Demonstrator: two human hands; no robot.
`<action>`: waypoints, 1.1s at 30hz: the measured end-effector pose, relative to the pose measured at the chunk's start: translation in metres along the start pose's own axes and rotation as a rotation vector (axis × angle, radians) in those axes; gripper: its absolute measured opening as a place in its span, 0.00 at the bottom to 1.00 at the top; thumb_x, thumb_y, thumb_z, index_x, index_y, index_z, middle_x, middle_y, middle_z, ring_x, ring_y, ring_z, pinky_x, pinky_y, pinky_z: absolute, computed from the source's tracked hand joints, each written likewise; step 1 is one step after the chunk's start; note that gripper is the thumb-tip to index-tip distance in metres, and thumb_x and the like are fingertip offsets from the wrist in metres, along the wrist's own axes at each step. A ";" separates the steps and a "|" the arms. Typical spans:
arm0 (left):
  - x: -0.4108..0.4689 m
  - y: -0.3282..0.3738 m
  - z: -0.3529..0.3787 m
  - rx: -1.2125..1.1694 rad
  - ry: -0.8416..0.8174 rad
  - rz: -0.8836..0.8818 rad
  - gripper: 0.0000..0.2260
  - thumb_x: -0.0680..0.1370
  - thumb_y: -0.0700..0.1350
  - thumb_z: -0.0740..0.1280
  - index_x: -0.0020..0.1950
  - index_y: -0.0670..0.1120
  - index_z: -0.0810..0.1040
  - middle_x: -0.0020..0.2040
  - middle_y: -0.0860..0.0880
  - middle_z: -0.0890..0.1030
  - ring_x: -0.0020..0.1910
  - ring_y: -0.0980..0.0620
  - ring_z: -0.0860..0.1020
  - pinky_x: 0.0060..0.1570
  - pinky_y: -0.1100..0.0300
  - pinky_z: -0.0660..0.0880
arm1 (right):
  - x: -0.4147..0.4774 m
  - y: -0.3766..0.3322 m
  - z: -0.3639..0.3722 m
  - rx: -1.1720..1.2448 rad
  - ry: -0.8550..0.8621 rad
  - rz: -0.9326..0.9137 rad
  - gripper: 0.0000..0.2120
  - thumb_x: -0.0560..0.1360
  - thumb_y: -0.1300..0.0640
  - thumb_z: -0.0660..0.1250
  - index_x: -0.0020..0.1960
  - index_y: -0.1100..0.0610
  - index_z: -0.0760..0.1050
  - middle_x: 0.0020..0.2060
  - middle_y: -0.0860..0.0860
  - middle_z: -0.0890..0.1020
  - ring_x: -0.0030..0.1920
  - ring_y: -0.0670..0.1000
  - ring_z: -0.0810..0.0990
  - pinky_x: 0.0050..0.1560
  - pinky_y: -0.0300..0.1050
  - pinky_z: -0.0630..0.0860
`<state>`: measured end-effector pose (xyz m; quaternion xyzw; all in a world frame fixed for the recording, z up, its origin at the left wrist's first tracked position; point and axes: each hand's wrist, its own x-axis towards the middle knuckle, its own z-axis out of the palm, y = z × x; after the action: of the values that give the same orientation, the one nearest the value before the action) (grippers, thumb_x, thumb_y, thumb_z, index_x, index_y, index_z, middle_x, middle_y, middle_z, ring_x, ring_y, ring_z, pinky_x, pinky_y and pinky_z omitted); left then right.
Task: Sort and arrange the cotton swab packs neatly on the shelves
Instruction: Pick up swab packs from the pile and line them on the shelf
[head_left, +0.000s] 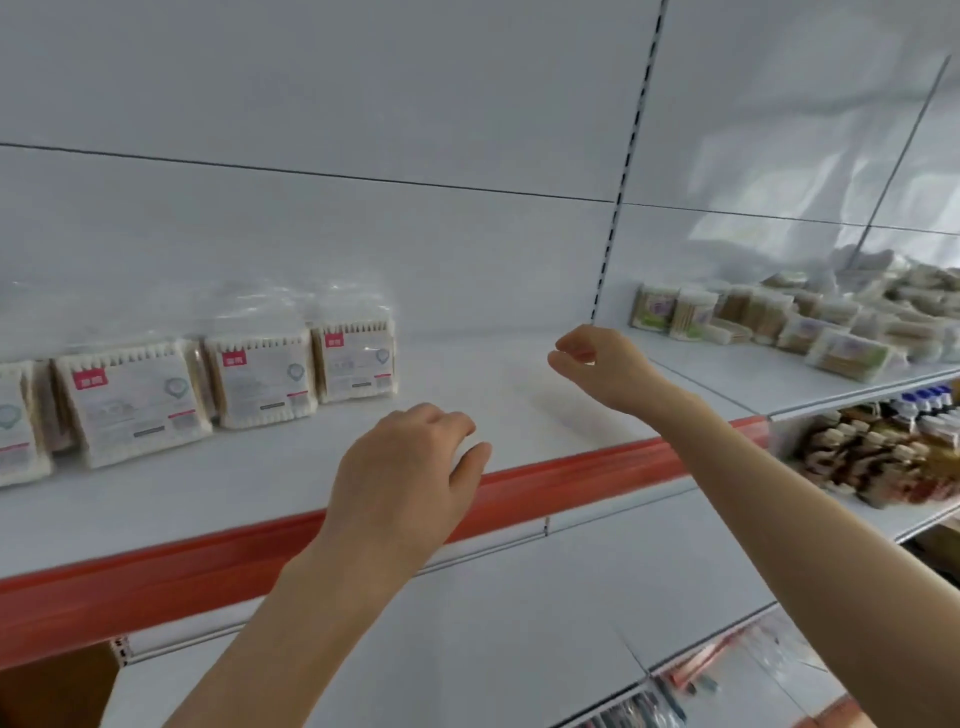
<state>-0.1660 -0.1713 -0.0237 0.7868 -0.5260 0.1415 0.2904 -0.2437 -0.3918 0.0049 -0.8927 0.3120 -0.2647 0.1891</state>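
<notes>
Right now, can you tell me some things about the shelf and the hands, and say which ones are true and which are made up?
1. The packs with pink labels stand in a row on the shelf. True.
2. The right hand is holding a pack. False: its fingers are loosely curled and hold nothing, and it is above a bare part of the shelf.
3. The front edge of the shelf is red. True.
4. The packs on the right are all lined up tidily. False: most of them lie in a messy heap.
</notes>
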 end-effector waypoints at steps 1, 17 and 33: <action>0.004 0.012 0.008 -0.011 -0.008 0.018 0.16 0.79 0.55 0.57 0.62 0.52 0.75 0.57 0.54 0.77 0.57 0.54 0.73 0.52 0.62 0.68 | -0.001 0.011 -0.008 0.000 0.010 0.007 0.16 0.77 0.52 0.63 0.61 0.60 0.74 0.56 0.55 0.78 0.57 0.54 0.76 0.59 0.48 0.71; 0.119 0.253 0.172 -0.135 -0.010 0.258 0.15 0.80 0.56 0.55 0.63 0.53 0.72 0.54 0.55 0.76 0.53 0.55 0.73 0.52 0.61 0.71 | -0.003 0.246 -0.199 -0.065 0.236 0.074 0.12 0.76 0.54 0.64 0.56 0.60 0.76 0.49 0.54 0.80 0.52 0.53 0.78 0.53 0.43 0.71; 0.227 0.337 0.278 -0.182 0.066 0.312 0.15 0.79 0.55 0.59 0.62 0.51 0.75 0.54 0.53 0.78 0.54 0.53 0.75 0.47 0.61 0.70 | 0.065 0.393 -0.273 -0.115 0.306 0.138 0.17 0.76 0.54 0.65 0.62 0.61 0.73 0.55 0.54 0.79 0.56 0.52 0.77 0.57 0.41 0.71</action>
<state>-0.4033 -0.6027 -0.0204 0.6611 -0.6424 0.1626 0.3519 -0.5417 -0.7702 0.0457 -0.8278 0.4122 -0.3656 0.1058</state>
